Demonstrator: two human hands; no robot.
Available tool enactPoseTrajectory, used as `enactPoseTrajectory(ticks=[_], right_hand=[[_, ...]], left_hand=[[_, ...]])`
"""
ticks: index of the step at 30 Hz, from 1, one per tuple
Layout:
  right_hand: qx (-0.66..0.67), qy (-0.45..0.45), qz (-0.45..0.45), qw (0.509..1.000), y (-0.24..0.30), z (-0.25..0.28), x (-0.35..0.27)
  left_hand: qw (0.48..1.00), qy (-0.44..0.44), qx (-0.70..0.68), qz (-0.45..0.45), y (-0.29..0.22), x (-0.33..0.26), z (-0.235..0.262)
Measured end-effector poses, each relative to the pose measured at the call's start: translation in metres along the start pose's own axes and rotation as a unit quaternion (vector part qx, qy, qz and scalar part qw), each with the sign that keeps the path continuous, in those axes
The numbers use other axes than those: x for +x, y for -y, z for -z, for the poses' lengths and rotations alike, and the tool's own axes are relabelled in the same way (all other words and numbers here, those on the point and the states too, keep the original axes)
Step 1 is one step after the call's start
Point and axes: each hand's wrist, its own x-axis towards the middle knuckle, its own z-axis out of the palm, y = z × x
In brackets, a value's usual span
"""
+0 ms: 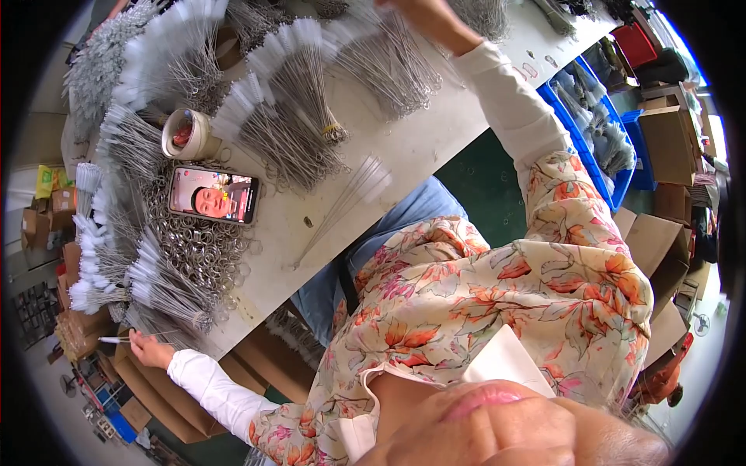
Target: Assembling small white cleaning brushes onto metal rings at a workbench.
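My left hand is low at the left, off the table's corner, pinching a thin wire brush with a white tip. My right hand stretches to the far side of the white table and rests at a bundle of wire brushes. Its fingers are cut off by the picture's rim, so its grip is hidden. Several fanned bundles of white-bristled wire brushes cover the table. Loose single brushes lie near the table's front edge.
A phone with a lit screen lies flat among wire loops. A roll of tape stands behind it. A blue crate of brushes, a red bin and cardboard boxes stand to the right.
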Motion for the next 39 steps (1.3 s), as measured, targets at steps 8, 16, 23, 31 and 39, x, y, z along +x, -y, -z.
enactPoseTrajectory(ticks=[8, 16, 23, 31, 39], right_hand=[[-0.513, -0.254, 0.003, 0.820, -0.003, 0.119, 0.021], [-0.516, -0.102, -0.154, 0.836, -0.068, 0.135, 0.021], [-0.493, -0.172, -0.120, 0.845, -0.043, 0.151, 0.016], [0.033, -0.082, 0.012, 0.996, 0.153, 0.035, -0.025], [0.244, 0.239, 0.007, 0.940, 0.235, -0.141, -0.130]], left_hand=[[0.995, 0.004, -0.060, -0.080, -0.085, -0.063, -0.006], [0.980, 0.166, -0.107, -0.018, -0.117, -0.137, 0.004], [0.941, 0.183, -0.274, 0.074, -0.114, -0.194, 0.004], [0.910, 0.347, -0.227, 0.030, -0.151, -0.277, -0.016], [0.856, 0.345, -0.213, -0.322, -0.162, -0.332, -0.132]])
